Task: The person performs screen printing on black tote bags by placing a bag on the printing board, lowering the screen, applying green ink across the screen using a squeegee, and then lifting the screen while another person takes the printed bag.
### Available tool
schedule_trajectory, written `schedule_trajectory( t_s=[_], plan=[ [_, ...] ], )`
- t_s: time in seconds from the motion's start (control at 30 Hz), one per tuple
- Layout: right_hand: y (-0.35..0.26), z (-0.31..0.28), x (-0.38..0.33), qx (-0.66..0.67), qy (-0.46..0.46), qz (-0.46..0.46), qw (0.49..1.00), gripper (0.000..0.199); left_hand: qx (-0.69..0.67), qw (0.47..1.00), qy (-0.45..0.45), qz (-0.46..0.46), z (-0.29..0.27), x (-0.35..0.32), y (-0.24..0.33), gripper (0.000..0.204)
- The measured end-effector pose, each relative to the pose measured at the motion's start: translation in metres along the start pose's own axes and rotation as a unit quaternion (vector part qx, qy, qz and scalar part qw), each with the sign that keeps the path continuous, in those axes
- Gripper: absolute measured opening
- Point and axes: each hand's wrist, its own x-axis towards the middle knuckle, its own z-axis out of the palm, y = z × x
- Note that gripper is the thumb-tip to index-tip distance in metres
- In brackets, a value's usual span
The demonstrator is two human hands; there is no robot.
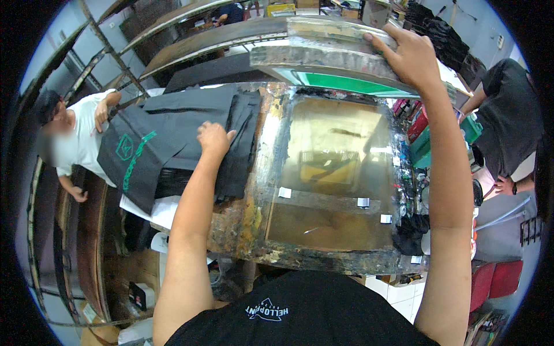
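"Where are the hands?"

"They are well apart. The right hand (411,57), in the upper right of the view, is closed over the top edge of a raised, paint-stained grey frame (323,59) with a bright green panel (346,84) on its underside. The left hand (213,139), left of the centre, is at the wrinkled black cloth-like sheets (190,106). Its fingers are half curled, and I cannot tell if they pinch anything."

"What is done, in your judgement?"

"At least one piece is already marked: the black sheet with a green print (152,170), in the left of the view. A co-worker in a white shirt (85,130) has a hand (101,113) close to its upper edge; I cannot tell if it touches."

"And what is left?"

"This I can answer only partly. The other black sheets show no green, but they overlap, so a print may be hidden. The glossy yellowish plate (340,130) with small white tabs (284,192) lies in the centre. Because the grey frame is tilted up behind it, I judge that no print is being pressed now."
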Motion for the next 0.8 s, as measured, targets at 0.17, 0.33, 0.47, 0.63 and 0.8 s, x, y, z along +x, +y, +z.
schedule_trajectory(
  t_s=[0.17,0.33,0.47,0.63,0.8],
  plan=[
    [-0.008,0.002,-0.007,0.001,0.057,-0.015,0.998,0.068,-0.053,0.987,-0.139,-0.06,0.023,0.006,-0.011,0.049],
    [-0.002,0.002,-0.007,0.004,0.04,-0.014,0.999,0.07,-0.104,0.986,-0.129,0.004,0.023,0.02,-0.046,0.041],
    [0.006,0.018,-0.009,0.006,0.082,-0.017,0.996,0.068,-0.086,0.987,-0.136,0.004,0.02,0.033,-0.063,0.035],
    [-0.001,0.003,-0.01,-0.011,0.046,-0.001,0.999,0.067,-0.117,0.987,-0.106,-0.005,-0.037,0.031,-0.039,0.031],
    [-0.012,0.007,-0.007,-0.014,0.086,0.011,0.996,0.074,-0.17,0.973,-0.119,0.101,-0.032,0.034,-0.044,0.032]
  ],
)
